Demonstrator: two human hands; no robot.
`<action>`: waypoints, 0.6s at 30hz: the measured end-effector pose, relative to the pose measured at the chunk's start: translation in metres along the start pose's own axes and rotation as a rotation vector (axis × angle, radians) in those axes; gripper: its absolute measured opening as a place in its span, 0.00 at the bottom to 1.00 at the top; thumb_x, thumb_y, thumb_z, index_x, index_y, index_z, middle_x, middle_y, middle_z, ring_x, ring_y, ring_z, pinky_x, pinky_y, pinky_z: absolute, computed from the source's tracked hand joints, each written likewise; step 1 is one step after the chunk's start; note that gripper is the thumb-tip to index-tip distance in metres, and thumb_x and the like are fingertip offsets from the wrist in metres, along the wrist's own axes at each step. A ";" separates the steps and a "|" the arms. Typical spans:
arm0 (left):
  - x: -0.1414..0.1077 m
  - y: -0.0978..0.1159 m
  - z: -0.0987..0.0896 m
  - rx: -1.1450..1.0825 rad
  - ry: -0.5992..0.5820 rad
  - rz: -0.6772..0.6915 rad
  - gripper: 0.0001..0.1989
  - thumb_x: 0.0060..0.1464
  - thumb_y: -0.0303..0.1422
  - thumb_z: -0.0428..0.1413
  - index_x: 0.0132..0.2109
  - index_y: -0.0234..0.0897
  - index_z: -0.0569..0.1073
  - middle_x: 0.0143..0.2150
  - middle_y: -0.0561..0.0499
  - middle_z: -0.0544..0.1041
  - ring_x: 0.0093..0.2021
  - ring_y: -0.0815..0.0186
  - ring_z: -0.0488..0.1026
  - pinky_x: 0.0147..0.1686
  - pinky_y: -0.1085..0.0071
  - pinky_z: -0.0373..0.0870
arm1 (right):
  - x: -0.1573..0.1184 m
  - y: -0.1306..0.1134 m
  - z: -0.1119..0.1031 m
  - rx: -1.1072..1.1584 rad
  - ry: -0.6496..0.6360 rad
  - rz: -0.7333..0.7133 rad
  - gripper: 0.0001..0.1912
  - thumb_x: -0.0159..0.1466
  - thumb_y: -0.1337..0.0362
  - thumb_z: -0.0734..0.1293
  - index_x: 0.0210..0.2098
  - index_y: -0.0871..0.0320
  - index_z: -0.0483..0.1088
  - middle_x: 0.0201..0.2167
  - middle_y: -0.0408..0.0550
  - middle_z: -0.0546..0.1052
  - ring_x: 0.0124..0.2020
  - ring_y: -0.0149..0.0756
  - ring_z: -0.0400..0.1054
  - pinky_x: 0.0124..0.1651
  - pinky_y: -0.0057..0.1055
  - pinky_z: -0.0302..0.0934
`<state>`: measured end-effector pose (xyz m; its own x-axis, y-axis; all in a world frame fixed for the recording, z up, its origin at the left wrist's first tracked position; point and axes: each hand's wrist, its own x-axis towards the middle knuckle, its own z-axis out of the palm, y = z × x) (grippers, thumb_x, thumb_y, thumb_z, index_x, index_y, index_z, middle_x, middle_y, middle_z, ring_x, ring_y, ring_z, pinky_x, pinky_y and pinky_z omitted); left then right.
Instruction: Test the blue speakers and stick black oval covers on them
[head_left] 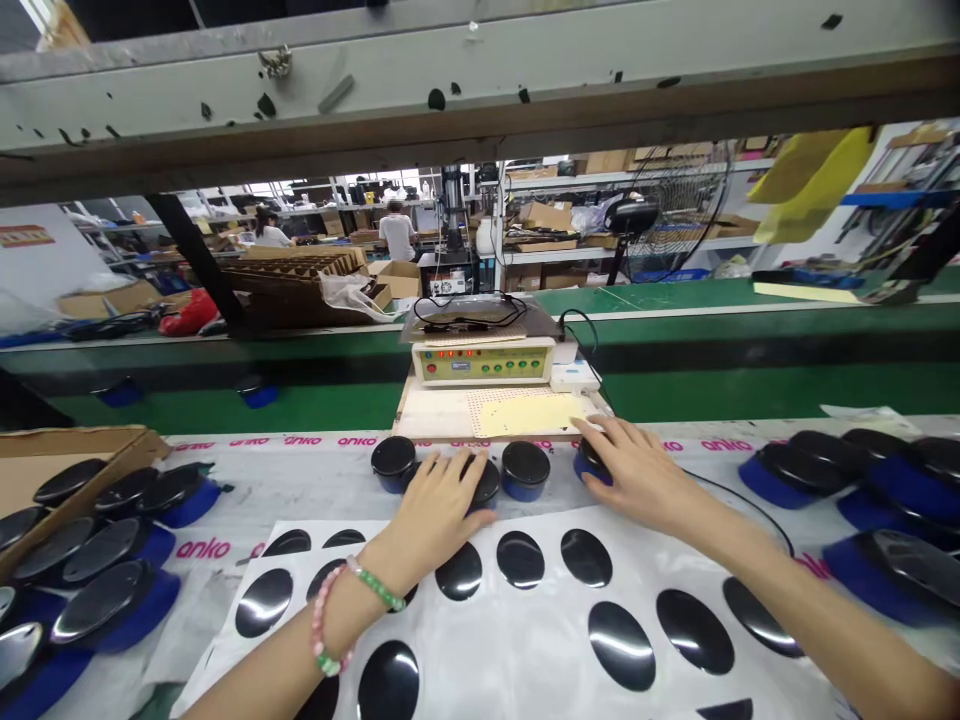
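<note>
My left hand (439, 508), with two bead bracelets at the wrist, lies over black-topped round pieces in the middle of the row; its fingers are spread and partly cover them. My right hand (637, 468) has its fingers around a blue-sided round piece (588, 462) at the right end of the row. Between the hands stands a black-topped blue piece (526, 470), and another (394, 463) stands left of my left hand. In front of them lies a white sheet (517, 650) with black glossy discs (520, 559).
Blue pieces with black tops crowd the left (112, 590) and right (892, 570) sides. An open carton (142, 450) is at the left. Behind the row sits a tester box (484, 362) with buttons. A beam (480, 80) crosses above; people work far behind.
</note>
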<state>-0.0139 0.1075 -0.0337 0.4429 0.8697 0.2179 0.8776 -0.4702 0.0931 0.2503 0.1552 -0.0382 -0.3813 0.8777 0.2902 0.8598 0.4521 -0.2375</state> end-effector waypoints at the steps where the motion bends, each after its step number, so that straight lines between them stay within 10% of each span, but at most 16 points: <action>1: 0.002 0.000 0.002 0.007 -0.004 0.008 0.31 0.55 0.39 0.59 0.62 0.34 0.60 0.59 0.35 0.69 0.58 0.46 0.68 0.57 0.48 0.63 | 0.003 -0.011 0.002 0.008 -0.023 -0.054 0.32 0.60 0.60 0.65 0.62 0.63 0.60 0.60 0.66 0.64 0.61 0.63 0.57 0.59 0.59 0.54; 6: 0.011 0.000 0.002 0.006 -0.009 0.026 0.31 0.57 0.39 0.57 0.63 0.30 0.59 0.58 0.35 0.68 0.56 0.48 0.69 0.53 0.54 0.69 | 0.018 -0.057 0.014 0.108 -0.152 -0.221 0.30 0.63 0.58 0.65 0.63 0.54 0.58 0.60 0.57 0.65 0.58 0.54 0.62 0.55 0.50 0.62; 18: 0.018 0.000 -0.003 -0.178 -0.014 -0.022 0.38 0.54 0.40 0.60 0.66 0.34 0.54 0.65 0.36 0.62 0.62 0.46 0.63 0.59 0.51 0.63 | 0.002 -0.046 -0.011 0.591 -0.040 -0.096 0.13 0.63 0.62 0.63 0.48 0.55 0.66 0.47 0.51 0.70 0.46 0.42 0.69 0.49 0.43 0.67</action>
<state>-0.0064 0.1225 -0.0267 0.4276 0.8814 0.2005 0.8413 -0.4692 0.2685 0.2136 0.1341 -0.0168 -0.4698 0.8289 0.3036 0.4907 0.5311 -0.6908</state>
